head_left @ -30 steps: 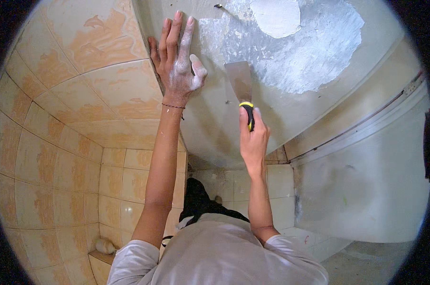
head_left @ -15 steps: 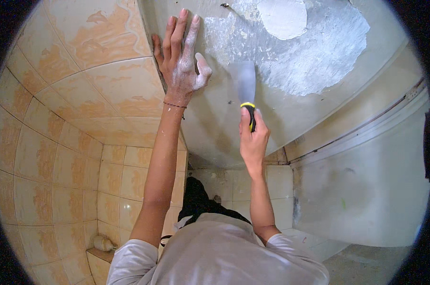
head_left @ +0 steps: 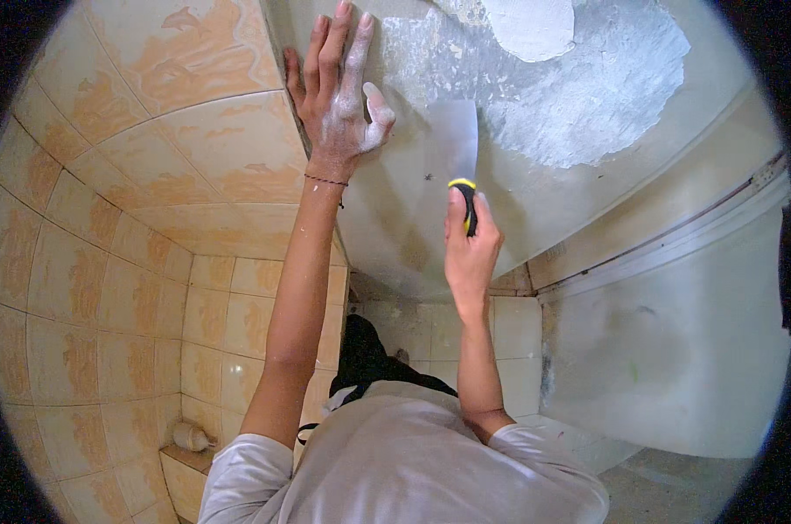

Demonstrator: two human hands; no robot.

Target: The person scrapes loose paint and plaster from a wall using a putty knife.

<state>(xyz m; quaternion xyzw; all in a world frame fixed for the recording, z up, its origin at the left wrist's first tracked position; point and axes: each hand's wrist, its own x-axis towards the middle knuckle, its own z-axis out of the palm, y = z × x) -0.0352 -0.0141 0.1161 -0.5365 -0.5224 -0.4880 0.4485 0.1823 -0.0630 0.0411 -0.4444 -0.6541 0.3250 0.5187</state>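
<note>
My right hand (head_left: pixel 472 253) is closed around the black and yellow handle of a putty knife (head_left: pixel 454 140). Its wide metal blade points up and lies at or very near the wall (head_left: pixel 395 236), just below the lower left edge of a pale, rough patch (head_left: pixel 587 113) where the paint is gone. Dusted with white powder, my left hand (head_left: pixel 338 109) rests on the wall near its left edge, fingers spread and holding nothing. A smooth white patch (head_left: pixel 535 26) shows at the top of the bare area.
Beige and orange tiles (head_left: pixel 107 288) cover the wall on the left. A small pale container (head_left: pixel 192 435) sits on a tiled ledge at lower left. To the right is a pale door (head_left: pixel 657 349) beside a frame. Tiled floor (head_left: pixel 518 384) lies below.
The view has shifted slightly, with wall and hands moving a little together in the picture. The right hand keeps its grip on the putty knife, and the left stays on the wall.
</note>
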